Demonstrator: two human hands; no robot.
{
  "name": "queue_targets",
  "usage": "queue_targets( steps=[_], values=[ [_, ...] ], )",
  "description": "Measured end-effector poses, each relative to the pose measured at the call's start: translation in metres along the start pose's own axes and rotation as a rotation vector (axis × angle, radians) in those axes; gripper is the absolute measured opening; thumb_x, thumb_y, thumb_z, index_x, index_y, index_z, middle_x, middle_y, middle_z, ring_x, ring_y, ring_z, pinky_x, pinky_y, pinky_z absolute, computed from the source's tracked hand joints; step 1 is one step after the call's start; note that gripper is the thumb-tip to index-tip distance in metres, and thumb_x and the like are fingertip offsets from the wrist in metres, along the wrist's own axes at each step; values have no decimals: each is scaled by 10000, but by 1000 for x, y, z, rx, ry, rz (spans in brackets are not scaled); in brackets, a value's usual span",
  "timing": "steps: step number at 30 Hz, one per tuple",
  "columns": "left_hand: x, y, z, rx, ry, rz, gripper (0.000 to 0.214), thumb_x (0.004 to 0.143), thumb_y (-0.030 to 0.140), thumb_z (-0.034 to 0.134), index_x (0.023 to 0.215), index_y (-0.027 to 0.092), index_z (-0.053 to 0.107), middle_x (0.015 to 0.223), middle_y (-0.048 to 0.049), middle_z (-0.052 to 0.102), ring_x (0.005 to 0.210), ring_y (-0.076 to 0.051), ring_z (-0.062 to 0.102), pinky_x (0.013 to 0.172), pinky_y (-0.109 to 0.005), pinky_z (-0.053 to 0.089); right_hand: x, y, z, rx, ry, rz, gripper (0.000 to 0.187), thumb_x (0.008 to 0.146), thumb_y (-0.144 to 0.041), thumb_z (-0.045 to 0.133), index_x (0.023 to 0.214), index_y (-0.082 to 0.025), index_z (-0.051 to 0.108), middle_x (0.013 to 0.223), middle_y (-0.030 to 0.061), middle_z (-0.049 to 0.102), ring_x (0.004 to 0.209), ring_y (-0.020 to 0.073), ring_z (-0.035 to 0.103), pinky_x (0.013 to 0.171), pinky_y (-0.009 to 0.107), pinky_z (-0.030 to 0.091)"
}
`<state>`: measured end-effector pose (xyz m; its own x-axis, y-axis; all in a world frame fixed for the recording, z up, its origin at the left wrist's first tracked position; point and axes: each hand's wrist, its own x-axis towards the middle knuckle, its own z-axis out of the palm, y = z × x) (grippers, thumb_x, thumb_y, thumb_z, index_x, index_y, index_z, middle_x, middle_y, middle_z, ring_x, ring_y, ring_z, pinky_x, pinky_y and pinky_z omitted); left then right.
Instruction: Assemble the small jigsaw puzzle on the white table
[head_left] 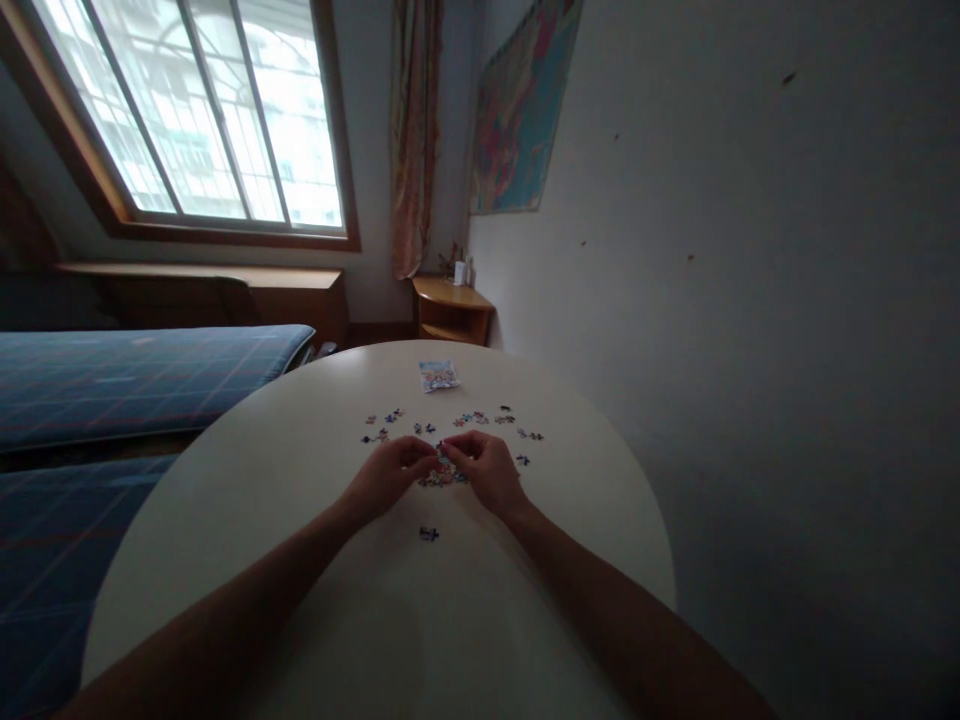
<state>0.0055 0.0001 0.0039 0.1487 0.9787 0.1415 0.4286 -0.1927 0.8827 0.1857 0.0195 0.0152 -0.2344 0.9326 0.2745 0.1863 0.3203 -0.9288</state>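
Observation:
A joined patch of jigsaw puzzle (444, 477) lies on the white table, partly covered by my fingers. My right hand (489, 468) is over its right side, thumb and forefinger pinched on a small dark jigsaw piece (441, 446). On the patch's left side is my left hand (394, 474), fingers closed together with their tips at the patch; whatever they may hold is hidden. Loose jigsaw pieces (480, 417) are scattered in an arc beyond my hands. Nearer to me lies another small group of pieces (428, 534).
The round white table (285, 450) carries a picture sheet or packet (439, 375) near its far edge. A bed with a blue checked cover (150, 380) stands to the left. The wall (712, 350) runs close along the right. A corner shelf (454, 293) stands behind the table.

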Motion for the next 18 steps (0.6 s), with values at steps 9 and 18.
queue_targets(
  steps=[9, 18],
  values=[
    [1, 0, -17, 101, -14, -34, 231, 798, 403, 576, 843, 189, 650, 768, -33, 716, 682, -169, 651, 585, -263, 489, -3, 6, 0, -100, -104, -11, 168, 775, -324, 711, 845, -173, 685, 794, 47, 738, 719, 170, 691, 666, 286, 521],
    [-2, -12, -39, 414, -114, 8, 172, 755, 316, 539, 719, 196, 656, 750, -34, 702, 685, -181, 633, 648, -278, 472, -6, 5, -5, -514, -222, -271, 166, 814, -195, 667, 967, -224, 724, 872, 30, 736, 830, 174, 646, 828, 315, 470]
  ],
)
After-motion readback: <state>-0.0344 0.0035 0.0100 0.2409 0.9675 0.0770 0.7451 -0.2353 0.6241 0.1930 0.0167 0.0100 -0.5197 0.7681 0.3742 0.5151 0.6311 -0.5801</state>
